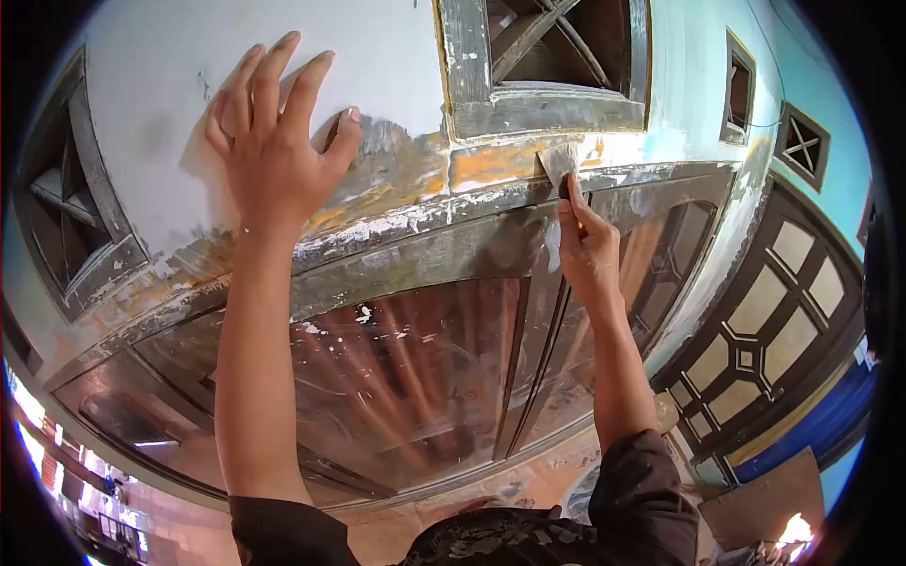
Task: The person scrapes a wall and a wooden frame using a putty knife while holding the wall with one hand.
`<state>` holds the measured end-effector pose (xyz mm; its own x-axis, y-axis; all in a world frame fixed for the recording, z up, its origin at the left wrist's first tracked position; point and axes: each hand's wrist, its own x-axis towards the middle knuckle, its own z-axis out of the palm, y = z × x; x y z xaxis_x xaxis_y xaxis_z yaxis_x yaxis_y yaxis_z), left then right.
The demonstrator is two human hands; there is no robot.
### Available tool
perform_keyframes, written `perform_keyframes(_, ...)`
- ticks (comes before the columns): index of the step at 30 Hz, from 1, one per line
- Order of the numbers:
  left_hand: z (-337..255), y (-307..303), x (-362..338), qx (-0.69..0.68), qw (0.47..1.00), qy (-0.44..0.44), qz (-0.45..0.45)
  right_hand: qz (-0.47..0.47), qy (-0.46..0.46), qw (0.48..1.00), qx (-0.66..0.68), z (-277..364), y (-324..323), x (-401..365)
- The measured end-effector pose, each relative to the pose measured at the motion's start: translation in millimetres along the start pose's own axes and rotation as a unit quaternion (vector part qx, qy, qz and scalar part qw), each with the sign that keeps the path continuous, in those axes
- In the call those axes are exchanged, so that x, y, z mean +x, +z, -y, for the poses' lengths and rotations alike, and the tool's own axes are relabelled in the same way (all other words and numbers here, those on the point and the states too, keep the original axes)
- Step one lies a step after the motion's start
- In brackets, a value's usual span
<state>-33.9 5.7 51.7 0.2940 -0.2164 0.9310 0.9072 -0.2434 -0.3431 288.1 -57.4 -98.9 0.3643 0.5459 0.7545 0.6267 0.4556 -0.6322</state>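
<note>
My left hand (278,141) rests with fingers spread against the white wall (377,57), above the wooden window frame (415,250). In my right hand (590,245) is a putty knife (559,162), gripped by its handle. Its broad blade points up and touches the strip of wall just over the frame's top edge. That strip (495,162) shows patchy orange and grey where paint is worn away. White paint flakes and smears lie along the top of the frame.
Above the knife is a wooden vent frame (557,115) with crossed bars. Another crossed vent (71,203) sits at the left. Below, the window panes (406,368) carry white specks, with a reddish curtain behind. A panelled door (769,321) stands at the right beside a turquoise wall.
</note>
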Motion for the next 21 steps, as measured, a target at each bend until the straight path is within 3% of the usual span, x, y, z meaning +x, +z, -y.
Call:
perform_keyframes(3, 0.8, 1.1, 0.4, -0.004, 1.000, 0.000, -0.007, 0.005, 0.009, 1.000, -0.011, -8.2, -0.5, -4.9)
perform_keyframes(5, 0.6, 0.7, 0.0, -0.006, 1.000, -0.002, -0.006, -0.021, -0.068, 0.997, -0.004, -18.7, 5.4, -11.1)
perform_keyframes(11, 0.0, -1.4, 0.8, -0.013, 1.000, -0.001, -0.001, 0.012, -0.015, 1.000, -0.004, 6.8, -6.4, -4.1)
perform_keyframes(15, 0.3, -1.3, 0.7, -0.010, 1.000, -0.005, -0.002, -0.017, -0.037, 0.999, -0.030, -32.8, 0.0, -26.3)
perform_keyframes(16, -0.1, -1.8, 1.4, -0.006, 1.000, -0.005, 0.000, -0.045, -0.083, 0.995, -0.019, -48.7, 5.2, -26.5)
perform_keyframes(21, -0.9, -2.1, 1.1, -0.008, 1.000, -0.001, 0.003, -0.021, -0.045, 0.998, -0.043, -39.3, 0.9, -25.4)
